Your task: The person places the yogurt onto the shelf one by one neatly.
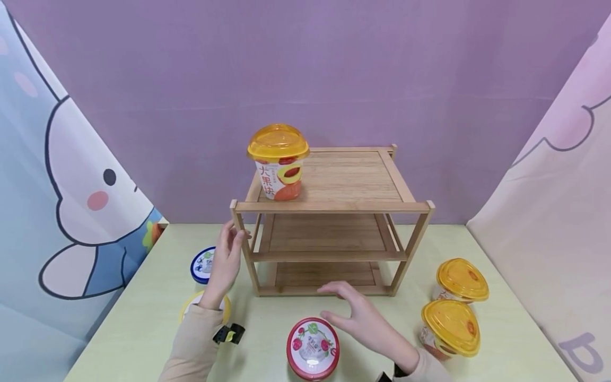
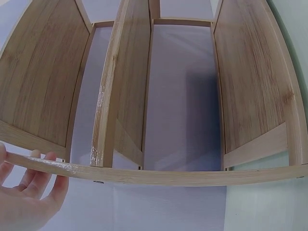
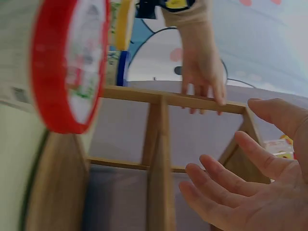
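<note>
A three-tier wooden rack (image 1: 332, 207) stands at the middle of the table. My left hand (image 1: 228, 262) grips its left front post (image 2: 130, 176) near the top shelf, the fingers reaching round the post in the left wrist view. On the top shelf's left side stands a fruit cup (image 1: 279, 179) with a domed orange lid. My right hand (image 1: 365, 322) hovers in front of the rack with fingers spread and palm bare. Just left of it stands a tub with a red lid (image 1: 313, 348), strawberries printed on top; its side (image 3: 17, 53) appears in the right wrist view.
Left of the rack are a blue-lidded tub (image 1: 202, 265) and a yellow-lidded tub (image 1: 226, 309), partly covered by my left arm. Two more orange-lidded fruit cups (image 1: 462, 278) stand together at the right. A purple cloth backdrop (image 1: 334, 69) hangs behind, printed cloths at both sides.
</note>
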The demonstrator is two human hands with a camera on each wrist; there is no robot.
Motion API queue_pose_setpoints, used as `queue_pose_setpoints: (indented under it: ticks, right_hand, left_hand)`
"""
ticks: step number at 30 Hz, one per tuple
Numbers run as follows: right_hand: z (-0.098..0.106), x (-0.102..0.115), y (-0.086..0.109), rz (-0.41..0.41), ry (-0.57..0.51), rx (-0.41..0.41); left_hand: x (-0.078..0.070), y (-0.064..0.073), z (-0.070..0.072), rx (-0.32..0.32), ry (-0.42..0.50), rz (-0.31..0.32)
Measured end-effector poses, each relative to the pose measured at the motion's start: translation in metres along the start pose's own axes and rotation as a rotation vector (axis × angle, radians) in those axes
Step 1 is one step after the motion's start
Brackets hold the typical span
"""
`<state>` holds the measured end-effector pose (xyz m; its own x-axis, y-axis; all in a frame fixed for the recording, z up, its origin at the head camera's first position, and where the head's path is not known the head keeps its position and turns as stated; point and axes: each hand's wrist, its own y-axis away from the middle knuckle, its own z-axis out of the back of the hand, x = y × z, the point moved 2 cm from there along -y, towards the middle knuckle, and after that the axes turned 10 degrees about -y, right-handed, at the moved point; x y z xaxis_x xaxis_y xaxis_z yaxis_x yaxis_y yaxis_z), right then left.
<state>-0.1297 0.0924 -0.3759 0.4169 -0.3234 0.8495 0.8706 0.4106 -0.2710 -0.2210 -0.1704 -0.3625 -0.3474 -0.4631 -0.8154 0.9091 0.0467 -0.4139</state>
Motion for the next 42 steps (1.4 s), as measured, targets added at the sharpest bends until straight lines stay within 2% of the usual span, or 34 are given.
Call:
queue_pose_setpoints:
  ticks: [6, 12, 17, 23, 28, 34, 37, 42]
  right_hand:
    - [-0.012, -0.015, 0.011, -0.003, 0.040, 0.003]
    - [-0.021, -0.021, 0.022, -0.042, 0.074, 0.039]
    - [-0.028, -0.025, 0.028, -0.008, 0.147, 0.034]
    - [-0.035, -0.030, 0.032, -0.021, 0.227, 0.064]
    - [-0.040, -0.034, 0.033, -0.063, 0.215, 0.095]
    - [-0.044, -0.039, 0.035, -0.147, 0.143, 0.158]
    - [-0.048, -0.043, 0.037, -0.127, 0.173, 0.162]
    - [-0.053, -0.046, 0.039, -0.035, 0.252, 0.142]
  left_hand:
    - [0.001, 0.000, -0.001, 0.010, 0.019, 0.000]
    - [0.002, 0.000, -0.002, 0.003, 0.010, -0.008]
    - [0.002, 0.000, -0.002, 0.003, 0.002, -0.005]
    - [0.003, 0.000, -0.002, -0.003, 0.004, -0.006]
    - [0.001, 0.001, -0.002, -0.010, 0.008, -0.008]
    - [0.000, 0.001, -0.001, -0.006, 0.005, -0.015]
    - [0.001, 0.002, -0.001, -0.003, 0.005, -0.013]
    - [0.003, 0.001, -0.001, 0.002, 0.012, -0.010]
